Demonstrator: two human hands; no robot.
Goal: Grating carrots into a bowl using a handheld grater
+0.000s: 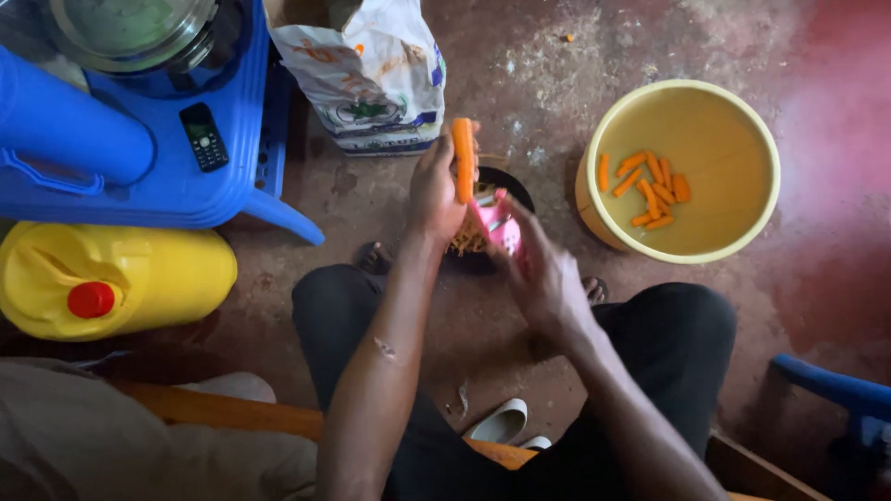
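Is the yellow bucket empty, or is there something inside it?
Not empty. The yellow bucket holds a small bunch of carrot pieces lying on its bottom. Most of the inside is bare. Whether there is water in it, I cannot tell.

**Colours on view**

Carrot (462, 158): orange. Peeler (499, 225): pink. Bowl (738, 237): yellow, holding orange carrot pieces (650, 188). Jerrycan (176, 274): yellow, red cap (91, 300). Chair (213, 186): blue. Phone (203, 136): black. Bag (371, 79): white, printed orange, green, blue. Floor (557, 65): reddish-brown.

Both forearms are bare to above the elbow, with no sleeve, watch or ring showing. The left forearm (385, 362) carries a small pale scar mark midway along. Dark, plain trousers (682, 339) cover both thighs, slightly creased at the knees.
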